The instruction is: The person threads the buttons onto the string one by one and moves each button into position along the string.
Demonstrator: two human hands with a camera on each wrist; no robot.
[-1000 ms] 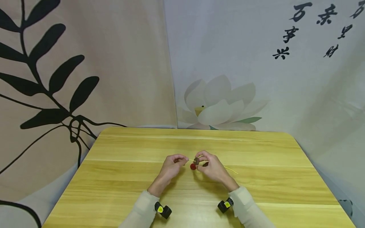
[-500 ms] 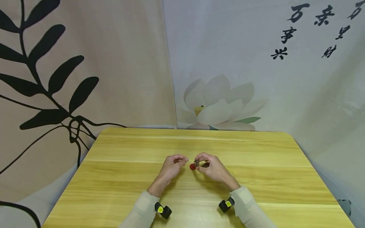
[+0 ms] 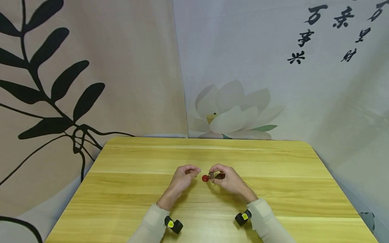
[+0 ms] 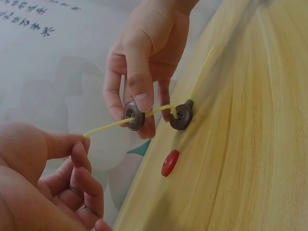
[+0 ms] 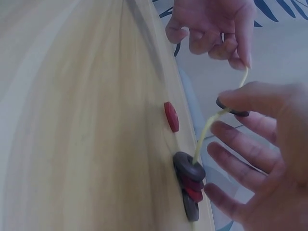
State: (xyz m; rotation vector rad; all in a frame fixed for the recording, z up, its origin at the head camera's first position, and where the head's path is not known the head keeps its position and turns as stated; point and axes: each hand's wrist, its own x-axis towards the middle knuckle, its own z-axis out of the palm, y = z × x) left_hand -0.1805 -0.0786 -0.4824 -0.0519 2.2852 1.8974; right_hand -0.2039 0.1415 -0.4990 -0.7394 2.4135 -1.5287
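My left hand [image 3: 183, 177] pinches a yellow string [image 4: 108, 127] near its end, between thumb and forefinger. Threaded on that string is a brown button [image 4: 134, 115], which my right hand [image 3: 228, 177] pinches by its edge. Further along the string, a second brown button [image 4: 181, 118] rests at the table, with red buttons [image 5: 194, 194] and another dark button [image 5: 191, 207] stacked against it beneath the right fingers. A single red button [image 3: 205, 178] lies on the table between the hands, apart from the string.
The wooden table [image 3: 146, 155] stretches around both hands. Beyond its far edge hangs a printed cloth backdrop [image 3: 136, 67]. The string's loose tail [image 3: 248, 183] trails over the table to the right of the right wrist.
My right hand has shifted slightly right and towards me with the brown button, widening the gap to the left hand. The left hand and the lone red button stay nearly in place.
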